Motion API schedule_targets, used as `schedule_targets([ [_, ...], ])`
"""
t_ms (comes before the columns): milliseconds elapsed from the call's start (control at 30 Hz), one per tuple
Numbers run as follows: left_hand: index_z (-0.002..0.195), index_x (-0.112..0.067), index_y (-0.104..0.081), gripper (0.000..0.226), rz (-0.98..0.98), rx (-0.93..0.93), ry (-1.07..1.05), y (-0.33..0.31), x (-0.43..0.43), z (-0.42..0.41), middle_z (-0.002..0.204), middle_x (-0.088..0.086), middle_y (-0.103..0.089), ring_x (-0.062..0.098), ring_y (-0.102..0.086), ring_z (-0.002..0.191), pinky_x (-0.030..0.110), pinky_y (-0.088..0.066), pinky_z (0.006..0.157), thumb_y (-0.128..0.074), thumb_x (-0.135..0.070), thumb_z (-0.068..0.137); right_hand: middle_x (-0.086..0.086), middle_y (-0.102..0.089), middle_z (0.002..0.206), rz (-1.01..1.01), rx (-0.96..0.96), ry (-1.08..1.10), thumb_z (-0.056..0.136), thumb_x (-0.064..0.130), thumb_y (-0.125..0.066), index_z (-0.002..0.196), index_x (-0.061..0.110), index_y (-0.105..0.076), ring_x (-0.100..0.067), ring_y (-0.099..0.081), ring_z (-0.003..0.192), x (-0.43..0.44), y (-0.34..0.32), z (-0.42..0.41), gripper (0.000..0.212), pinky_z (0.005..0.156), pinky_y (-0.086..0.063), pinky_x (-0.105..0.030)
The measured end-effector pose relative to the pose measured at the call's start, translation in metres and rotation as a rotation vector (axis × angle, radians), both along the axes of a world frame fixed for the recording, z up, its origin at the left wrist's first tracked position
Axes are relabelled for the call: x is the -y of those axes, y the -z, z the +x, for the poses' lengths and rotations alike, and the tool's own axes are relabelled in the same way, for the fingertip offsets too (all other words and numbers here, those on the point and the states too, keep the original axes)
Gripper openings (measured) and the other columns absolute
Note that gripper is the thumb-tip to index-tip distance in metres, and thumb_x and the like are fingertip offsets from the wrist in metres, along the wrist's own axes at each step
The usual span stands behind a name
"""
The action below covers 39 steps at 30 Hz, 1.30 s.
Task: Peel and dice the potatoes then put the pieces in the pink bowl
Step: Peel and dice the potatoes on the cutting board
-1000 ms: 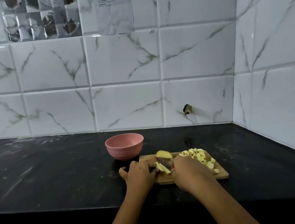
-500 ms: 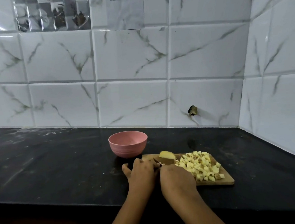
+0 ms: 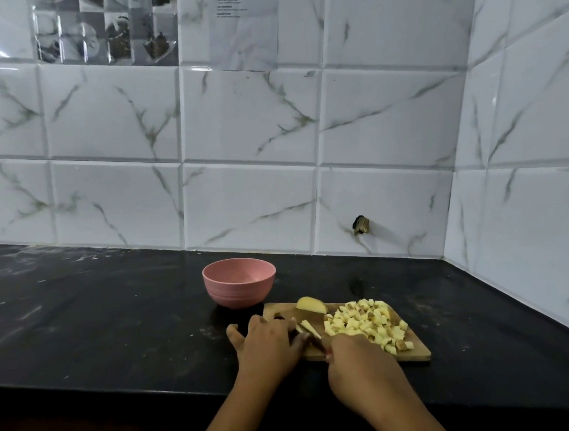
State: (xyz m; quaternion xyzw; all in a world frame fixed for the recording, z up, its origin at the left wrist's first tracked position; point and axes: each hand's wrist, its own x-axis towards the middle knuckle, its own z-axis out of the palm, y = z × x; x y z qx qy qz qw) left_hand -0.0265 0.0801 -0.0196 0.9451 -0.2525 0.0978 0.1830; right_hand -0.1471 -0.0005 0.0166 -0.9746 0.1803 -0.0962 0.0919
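A wooden cutting board point(image 3: 420, 349) lies on the black counter. On its right half sits a heap of diced potato point(image 3: 364, 321). A peeled potato piece point(image 3: 311, 304) rests at the board's far edge. My left hand point(image 3: 267, 345) holds down potato strips point(image 3: 308, 328) at the board's left end, fingers curled over them. My right hand point(image 3: 361, 363) grips a knife point(image 3: 316, 343) whose dark blade lies against the strips; the handle is hidden in the fist. The pink bowl point(image 3: 240, 282) stands just behind the board's left corner, with nothing visible inside.
White marble-look tiles back the black counter point(image 3: 96, 317) and form a corner at the right. A small dark fitting point(image 3: 361, 224) sticks out of the wall above the board. The counter's front edge runs just under my wrists.
The view shifted a little. My right hand drew back toward the board's near edge with the knife, uncovering the diced heap. My left hand stays on the strips.
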Motion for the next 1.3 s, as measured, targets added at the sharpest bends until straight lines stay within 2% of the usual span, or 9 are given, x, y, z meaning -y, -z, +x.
schedule_targets([
  [100,0.133,-0.046,-0.041,0.047,-0.05,0.016,0.009,-0.001,0.0,-0.003,0.126,-0.011,-0.052,0.013,-0.036,0.123,0.05,-0.016,0.108,-0.044,-0.061,0.088,0.0,-0.063,0.112,0.11,0.116,0.019,0.102,0.02,-0.037,0.142,0.03,-0.041,-0.012,-0.06,0.092,0.011,0.0,0.004,0.042,0.073,-0.047,-0.026],
  [200,0.128,-0.048,-0.046,0.049,-0.051,0.021,-0.003,0.0,0.002,-0.005,0.122,-0.012,-0.054,0.013,-0.038,0.116,0.045,-0.021,0.099,-0.045,-0.068,0.084,0.001,-0.061,0.121,0.285,0.218,0.021,0.104,0.024,-0.036,0.142,0.023,-0.044,-0.011,-0.059,0.098,0.021,0.004,0.011,0.04,0.079,-0.046,-0.023],
  [333,0.129,-0.045,-0.046,0.061,0.013,0.004,-0.001,0.002,0.004,-0.01,0.127,-0.012,-0.051,0.015,-0.038,0.119,0.046,-0.023,0.099,-0.044,-0.077,0.077,0.007,-0.061,0.107,0.448,0.344,0.043,0.103,0.021,-0.039,0.142,0.023,-0.044,-0.002,-0.049,0.067,0.032,0.012,0.017,0.039,0.052,-0.037,-0.011],
  [433,0.127,-0.043,-0.05,0.049,0.032,0.01,0.004,-0.004,0.008,-0.009,0.125,-0.011,-0.054,0.014,-0.038,0.121,0.048,-0.021,0.103,-0.047,-0.067,0.083,0.009,-0.056,0.097,0.518,0.391,0.042,0.103,0.022,-0.04,0.144,0.025,-0.042,0.0,-0.05,0.066,0.035,0.019,0.022,0.041,0.048,-0.035,-0.009],
  [667,0.117,-0.045,-0.058,0.027,0.005,0.056,-0.012,-0.006,0.012,0.013,0.115,-0.012,-0.06,0.01,-0.047,0.111,0.044,-0.022,0.104,-0.047,-0.04,0.093,0.005,-0.059,0.103,0.576,0.457,0.015,0.102,0.022,-0.042,0.144,0.024,-0.041,0.002,-0.047,0.071,0.042,0.033,0.029,0.042,0.054,-0.035,-0.007],
  [833,0.12,-0.043,-0.057,0.034,-0.034,0.049,0.003,-0.005,0.017,0.037,0.12,-0.013,-0.059,0.01,-0.051,0.111,0.036,-0.026,0.097,-0.04,-0.023,0.098,0.003,-0.063,0.116,0.606,0.487,0.008,0.102,0.024,-0.041,0.144,0.025,-0.04,0.0,-0.051,0.077,0.044,0.038,0.03,0.042,0.059,-0.036,-0.009],
  [967,0.121,-0.039,-0.058,0.038,0.011,0.04,0.065,-0.014,0.026,0.045,0.128,-0.012,-0.056,0.014,-0.049,0.116,0.033,-0.029,0.09,-0.04,-0.015,0.097,0.006,-0.059,0.102,0.644,0.527,-0.016,0.102,0.023,-0.043,0.143,0.026,-0.043,-0.001,-0.05,0.077,0.048,0.041,0.03,0.041,0.062,-0.039,-0.011],
  [1100,0.121,-0.037,-0.06,0.037,0.032,0.001,0.16,-0.015,0.035,0.053,0.128,-0.008,-0.057,0.017,-0.051,0.114,0.033,-0.039,0.095,-0.044,-0.014,0.098,0.005,-0.062,0.111,0.635,0.533,-0.036,0.102,0.024,-0.044,0.144,0.025,-0.041,-0.004,-0.051,0.09,0.051,0.044,0.029,0.042,0.077,-0.046,-0.019],
  [1300,0.118,-0.025,-0.065,0.037,-0.165,-0.079,0.321,-0.016,0.028,0.057,0.125,0.0,-0.061,0.013,-0.057,0.11,0.029,-0.047,0.099,-0.051,-0.003,0.092,0.014,-0.049,0.088,0.683,0.548,-0.047,0.101,0.026,-0.044,0.142,0.025,-0.043,0.002,-0.044,0.077,0.054,0.046,0.029,0.041,0.066,-0.037,-0.011],
])
